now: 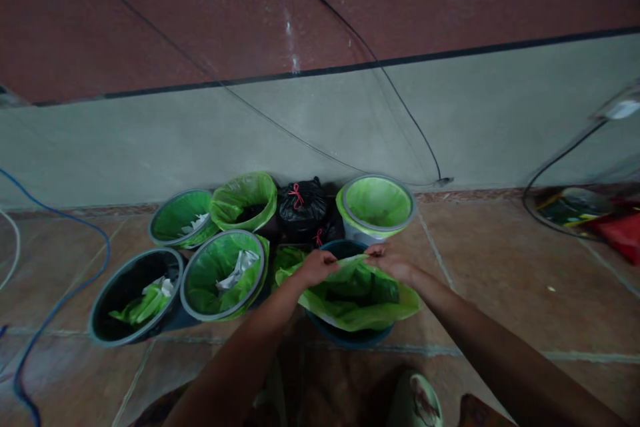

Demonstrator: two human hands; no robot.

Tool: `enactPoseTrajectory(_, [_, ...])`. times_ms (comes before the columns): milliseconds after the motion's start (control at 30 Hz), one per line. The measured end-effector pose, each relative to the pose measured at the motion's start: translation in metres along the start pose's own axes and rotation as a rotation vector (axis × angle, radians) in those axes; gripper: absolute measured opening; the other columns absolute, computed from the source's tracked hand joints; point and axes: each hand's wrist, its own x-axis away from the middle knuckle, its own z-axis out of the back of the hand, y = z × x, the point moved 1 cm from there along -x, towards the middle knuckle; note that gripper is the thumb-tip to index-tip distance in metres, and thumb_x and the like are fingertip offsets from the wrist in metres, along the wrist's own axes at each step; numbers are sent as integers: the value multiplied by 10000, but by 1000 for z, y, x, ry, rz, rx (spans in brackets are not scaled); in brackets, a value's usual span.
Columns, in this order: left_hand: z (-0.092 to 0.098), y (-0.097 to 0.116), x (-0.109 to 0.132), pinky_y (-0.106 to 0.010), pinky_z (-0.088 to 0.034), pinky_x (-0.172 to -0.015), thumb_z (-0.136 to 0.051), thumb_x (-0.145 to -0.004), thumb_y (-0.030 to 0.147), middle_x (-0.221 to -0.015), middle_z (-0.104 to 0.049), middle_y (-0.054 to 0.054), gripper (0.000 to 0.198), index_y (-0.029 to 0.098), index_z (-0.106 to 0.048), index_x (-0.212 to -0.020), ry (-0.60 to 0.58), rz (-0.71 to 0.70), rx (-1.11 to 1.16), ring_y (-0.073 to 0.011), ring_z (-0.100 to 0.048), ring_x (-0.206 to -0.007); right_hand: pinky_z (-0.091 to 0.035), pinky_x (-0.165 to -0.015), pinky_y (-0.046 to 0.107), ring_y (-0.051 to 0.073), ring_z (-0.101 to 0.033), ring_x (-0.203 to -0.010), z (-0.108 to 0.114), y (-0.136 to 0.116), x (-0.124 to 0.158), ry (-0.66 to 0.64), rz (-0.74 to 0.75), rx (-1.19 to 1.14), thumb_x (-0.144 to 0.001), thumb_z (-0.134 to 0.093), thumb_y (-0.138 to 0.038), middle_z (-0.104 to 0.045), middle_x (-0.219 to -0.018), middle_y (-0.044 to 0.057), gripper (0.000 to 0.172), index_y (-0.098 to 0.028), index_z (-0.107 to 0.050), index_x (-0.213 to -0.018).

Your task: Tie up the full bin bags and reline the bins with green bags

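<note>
Because loose around the mouth, held up by the far edge in the head view, probably to keep the green bag [361,321] from sagging shut. Seated inside the blue bin [353,339], with the near edge folded over the front rim, likely for support. Pinched between closed fingers of the left hand [317,268] and, a short gap along, of the right hand [393,263]; cannot tell how tightly. Reaching forward and down from either side, with forearms [475,330] converging above the bin and the backs of both hands mostly upward. Flanked on the left by a lined bin [184,283], and backed by a tied black bag [303,210] and a pale bin [373,235] near the wall [250,130], perhaps grouped for easy reach.
</note>
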Motion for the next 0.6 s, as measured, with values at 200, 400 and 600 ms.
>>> enactPoseTrajectory(200, [16,0,-12,-243,-375,-613,-659,-721,309,-606,-590,21,176,142,-711,-705,83,-41,-87,-116,-505,-596,-515,-689,335,194,-640,-685,19,-6,-8,-123,-76,-187,-491,-785,-175,-706,-769,13,420,-191,-689,-900])
enactPoseTrajectory(400, [23,3,-16,-252,-346,-620,-502,-870,362,-566,-486,31,336,169,-610,-617,156,-93,-133,-117,-448,-599,-544,-813,416,238,-670,-783,20,-8,-10,-23,-47,-87,-675,-743,-348,-715,-865,76,296,-176,-680,-907])
enactPoseTrajectory(600, [25,0,-21,-263,-348,-647,-439,-881,479,-574,-459,22,433,190,-514,-567,151,-46,-59,-132,-440,-623,-493,-1009,419,289,-631,-1142,-1,-15,1,79,278,331,-624,-825,-312,-667,-1257,112,721,-206,-600,-1301])
